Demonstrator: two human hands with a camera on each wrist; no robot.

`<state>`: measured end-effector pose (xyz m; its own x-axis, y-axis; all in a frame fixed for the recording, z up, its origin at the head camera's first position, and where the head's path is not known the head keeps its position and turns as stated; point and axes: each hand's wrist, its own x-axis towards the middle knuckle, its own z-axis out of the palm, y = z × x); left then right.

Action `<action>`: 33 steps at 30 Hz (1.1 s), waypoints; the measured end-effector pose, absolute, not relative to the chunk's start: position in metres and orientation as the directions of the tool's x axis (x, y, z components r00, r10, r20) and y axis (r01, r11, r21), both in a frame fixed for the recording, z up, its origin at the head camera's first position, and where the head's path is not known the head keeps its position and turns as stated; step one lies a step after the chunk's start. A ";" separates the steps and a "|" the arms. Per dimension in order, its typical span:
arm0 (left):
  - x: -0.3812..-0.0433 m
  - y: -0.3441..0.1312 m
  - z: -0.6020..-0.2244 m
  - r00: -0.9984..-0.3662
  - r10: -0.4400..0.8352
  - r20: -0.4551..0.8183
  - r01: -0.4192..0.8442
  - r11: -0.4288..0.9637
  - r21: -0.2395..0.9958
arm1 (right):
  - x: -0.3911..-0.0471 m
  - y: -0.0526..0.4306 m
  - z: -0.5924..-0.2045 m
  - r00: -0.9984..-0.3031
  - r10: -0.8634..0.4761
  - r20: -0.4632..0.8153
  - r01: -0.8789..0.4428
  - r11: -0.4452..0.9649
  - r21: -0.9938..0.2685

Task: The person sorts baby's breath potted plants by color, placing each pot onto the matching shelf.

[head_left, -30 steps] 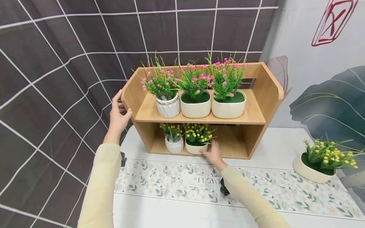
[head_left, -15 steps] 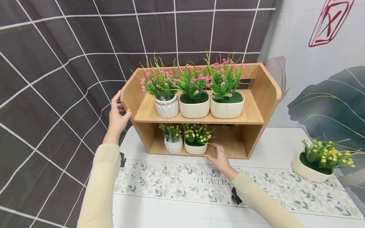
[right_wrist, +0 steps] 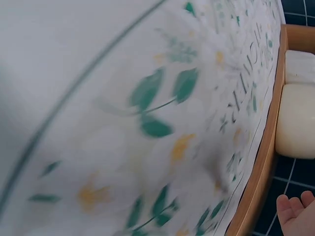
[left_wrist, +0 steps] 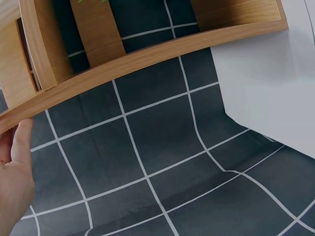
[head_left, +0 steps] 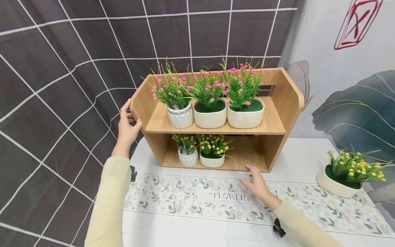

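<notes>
My left hand point(head_left: 127, 125) rests against the outer left side of a two-tier wooden shelf point(head_left: 216, 131); its fingertips touch the panel in the left wrist view too. In front of the lower tier's right part, my right hand point(head_left: 257, 185) hovers with fingers apart, holding nothing. To its left on that tier stands an oval cream pot of yellow flowers point(head_left: 212, 161), beside a white fluted pot of yellow flowers point(head_left: 188, 157). The upper tier holds a white fluted pot of pink flowers point(head_left: 180, 116) and two cream pots of pink flowers point(head_left: 211, 117), point(head_left: 246, 116).
Another cream pot of yellow flowers point(head_left: 339, 181) stands tilted in view on the table's right. A floral runner point(head_left: 185, 195) lettered "FLOWER" lies across the white table point(head_left: 172, 228) before the shelf. A dark gridded cloth point(head_left: 61, 103) hangs behind and to the left.
My right hand has let go of the cream pot of yellow flowers on the lower tier and moved right and toward me. My left hand stays at the shelf's side.
</notes>
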<state>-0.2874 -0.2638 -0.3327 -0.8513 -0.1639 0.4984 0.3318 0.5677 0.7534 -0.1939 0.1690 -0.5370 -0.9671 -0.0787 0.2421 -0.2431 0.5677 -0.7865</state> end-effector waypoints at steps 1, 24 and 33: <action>-0.288 -0.264 -0.333 -0.852 -0.164 0.498 0.332 0.567 0.754 | -0.191 0.173 -0.537 -0.966 -0.072 0.247 -0.244 0.569 -0.785; -0.287 -0.260 -0.334 -0.851 -0.189 0.489 0.319 0.554 0.769 | -0.145 0.268 -0.534 -0.960 0.259 0.109 0.042 0.515 -0.856; -0.288 -0.261 -0.334 -0.850 -0.201 0.488 0.307 0.562 0.768 | -0.144 0.305 -0.536 -0.883 0.437 0.171 0.109 0.546 -0.831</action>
